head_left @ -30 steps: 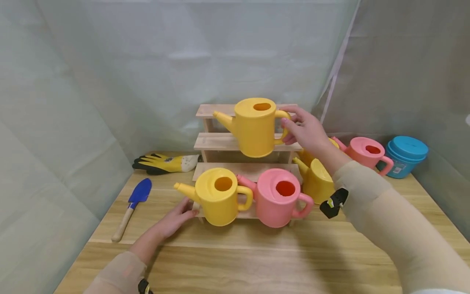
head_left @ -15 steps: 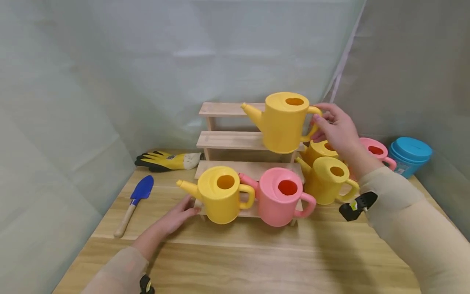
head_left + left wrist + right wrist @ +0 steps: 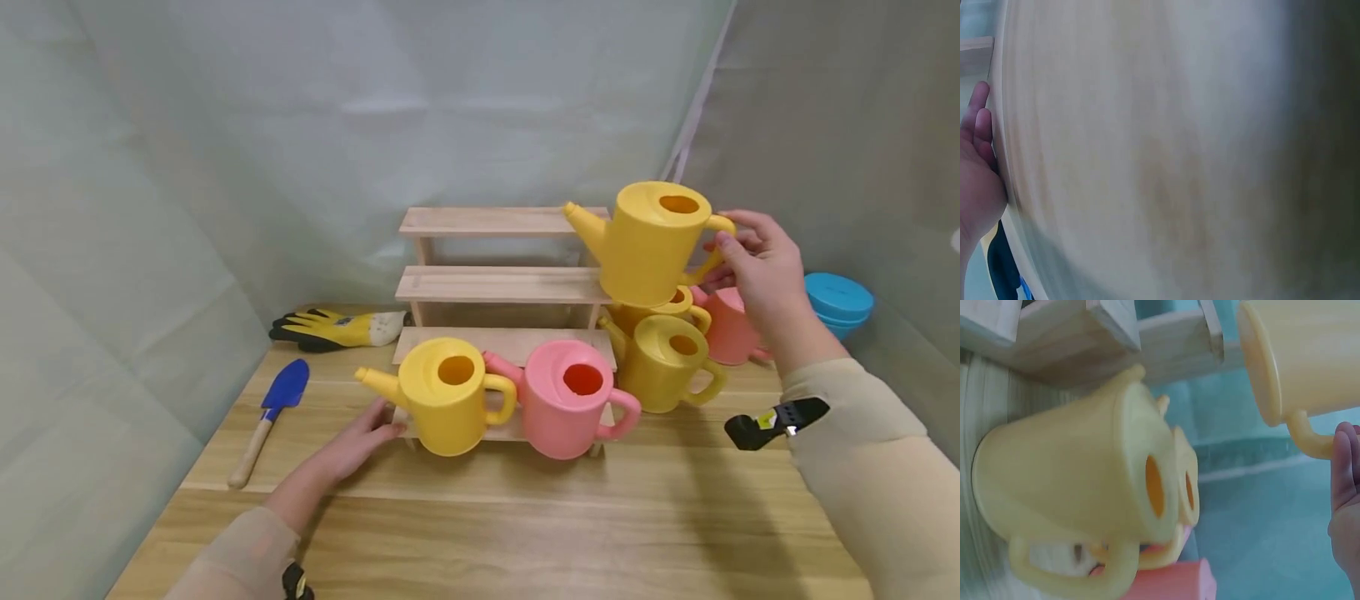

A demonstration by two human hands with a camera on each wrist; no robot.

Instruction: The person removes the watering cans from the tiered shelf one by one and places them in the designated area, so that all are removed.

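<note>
Held can (image 3: 652, 242): a yellow one, almost upright, up in the air by the right end of the rack (image 3: 498, 286), over the right side of the bench (image 3: 480, 533).
Right hand (image 3: 776, 271): thumb and fingers pinch the handle (image 3: 1305, 440). The body could swing from there, so a firm pinch and a slow wrist seem best.
Left hand (image 3: 367, 442): at the rack's front left corner, well apart from the other hand. I can't tell if it grips the wood or just touches it. A light, steady hold there should help the rack not to slide.
Spout (image 3: 587, 229): points left, toward the rack. It looks like the bit most likely to bump a step, so give it room.
Cans below: the near can (image 3: 663, 367) and the far can (image 3: 1185, 453) are just beside the rack's right end. A high path should miss their tops.
Bottom step: the low yellow can (image 3: 446, 417) and the pink can (image 3: 558, 417) sit side by side. A knock to the rack could tip both.
</note>
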